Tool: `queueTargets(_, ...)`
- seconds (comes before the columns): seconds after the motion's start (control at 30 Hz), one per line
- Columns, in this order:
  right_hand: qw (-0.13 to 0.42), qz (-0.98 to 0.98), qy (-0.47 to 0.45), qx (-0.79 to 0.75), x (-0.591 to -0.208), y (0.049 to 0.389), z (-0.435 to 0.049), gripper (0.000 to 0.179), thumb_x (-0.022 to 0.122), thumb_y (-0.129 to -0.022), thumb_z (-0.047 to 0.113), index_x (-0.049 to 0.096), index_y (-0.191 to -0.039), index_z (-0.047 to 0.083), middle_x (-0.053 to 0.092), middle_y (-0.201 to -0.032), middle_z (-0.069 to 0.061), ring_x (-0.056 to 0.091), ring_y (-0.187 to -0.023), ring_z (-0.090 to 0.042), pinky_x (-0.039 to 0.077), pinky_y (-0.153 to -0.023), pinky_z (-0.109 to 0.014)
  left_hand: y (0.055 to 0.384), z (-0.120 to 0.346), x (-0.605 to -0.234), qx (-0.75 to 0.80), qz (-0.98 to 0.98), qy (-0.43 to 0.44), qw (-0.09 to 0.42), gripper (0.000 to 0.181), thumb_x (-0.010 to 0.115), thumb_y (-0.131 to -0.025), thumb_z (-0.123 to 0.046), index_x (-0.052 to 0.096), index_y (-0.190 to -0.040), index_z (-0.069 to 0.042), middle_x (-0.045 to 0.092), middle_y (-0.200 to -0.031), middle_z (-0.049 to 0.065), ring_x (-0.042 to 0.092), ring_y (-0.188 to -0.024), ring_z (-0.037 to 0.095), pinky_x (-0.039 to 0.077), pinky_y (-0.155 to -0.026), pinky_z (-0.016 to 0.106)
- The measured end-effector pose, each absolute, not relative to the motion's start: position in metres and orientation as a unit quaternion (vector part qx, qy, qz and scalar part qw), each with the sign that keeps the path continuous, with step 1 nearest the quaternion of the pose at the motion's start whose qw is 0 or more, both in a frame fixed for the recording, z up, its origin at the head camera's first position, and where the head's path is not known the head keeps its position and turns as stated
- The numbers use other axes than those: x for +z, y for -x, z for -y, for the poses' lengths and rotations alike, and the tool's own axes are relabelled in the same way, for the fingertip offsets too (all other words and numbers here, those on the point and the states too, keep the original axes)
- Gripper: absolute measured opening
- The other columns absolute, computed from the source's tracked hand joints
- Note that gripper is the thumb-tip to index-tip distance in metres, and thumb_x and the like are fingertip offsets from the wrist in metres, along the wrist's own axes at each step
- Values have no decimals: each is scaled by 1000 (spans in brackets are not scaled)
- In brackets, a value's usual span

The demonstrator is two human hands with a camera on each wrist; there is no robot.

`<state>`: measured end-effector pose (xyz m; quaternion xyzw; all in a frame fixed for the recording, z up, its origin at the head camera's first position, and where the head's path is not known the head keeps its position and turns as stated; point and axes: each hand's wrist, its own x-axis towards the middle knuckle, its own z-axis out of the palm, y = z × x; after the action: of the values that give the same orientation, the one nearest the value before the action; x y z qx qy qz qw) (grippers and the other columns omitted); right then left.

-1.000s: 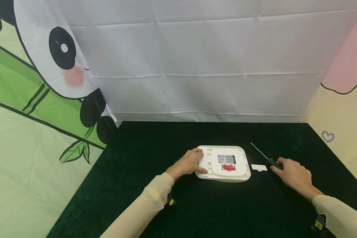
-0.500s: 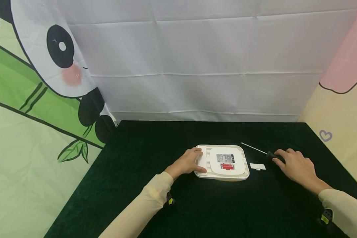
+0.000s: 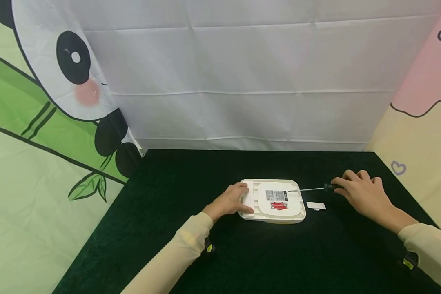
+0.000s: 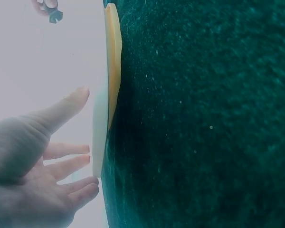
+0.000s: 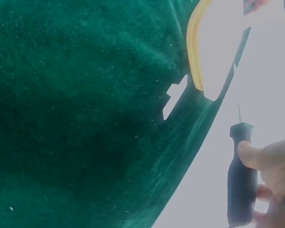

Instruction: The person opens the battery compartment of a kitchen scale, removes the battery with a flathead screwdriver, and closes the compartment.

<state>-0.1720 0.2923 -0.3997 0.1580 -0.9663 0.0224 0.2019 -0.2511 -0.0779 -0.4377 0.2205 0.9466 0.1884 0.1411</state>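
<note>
A white rounded rectangular device (image 3: pixel 297 204) lies with a label and red batteries (image 3: pixel 279 206) in an uncovered battery compartment facing up; its lower side is yellow. My left hand (image 3: pixel 228 201) rests on the device's left end, thumb and fingers spread across a white strip. In the left wrist view the thumb and fingers (image 4: pixel 66 111) look fairly straight at the device's edge. My right hand (image 3: pixel 364 196) grips a screwdriver (image 3: pixel 312 189) by its dark handle (image 5: pixel 242 180). The thin shaft points left, its tip overlapping the panel beside the label.
A small white battery cover (image 3: pixel 316 206) with a tab lies right of the device. Dark green cloth covers the table (image 3: pixel 206 171). A white curtain (image 3: pixel 242 81) hangs behind, with printed cloth at both sides.
My right hand has moved up the table and turned the screwdriver from a slant to nearly level, its tip now over the device. My left hand stays on the device's left end.
</note>
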Motion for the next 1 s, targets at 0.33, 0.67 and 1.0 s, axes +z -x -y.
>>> queueTargets(0.33, 242, 937, -245, -50, -385, 173, -277, 82, 0, -92, 61, 72, -104, 23, 56, -93, -8, 46, -85, -31, 39, -63, -48, 252, 78, -439, 186, -947, -217, 145, 78, 77, -81, -44, 47, -144, -11, 35, -156, 4, 32, -142, 25, 31, -116, 42)
queueTargets(0.67, 225, 932, -262, -110, -368, 174, -263, 21, 67, -90, 36, 73, -107, 24, 57, -100, -13, 49, -91, -34, 41, -71, -52, 252, 78, -438, 192, -946, -214, 148, 78, 78, -81, -44, 47, -144, -11, 34, -156, 4, 32, -141, 25, 32, -116, 42)
queueTargets(1.0, 222, 917, -285, -171, -348, 180, -246, 31, 84, -74, 20, 76, -104, 22, 59, -105, -15, 48, -85, -33, 40, -65, -46, 251, 76, -436, 188, -948, -214, 145, 77, 78, -81, -43, 48, -143, -10, 35, -156, 3, 33, -141, 25, 33, -115, 42)
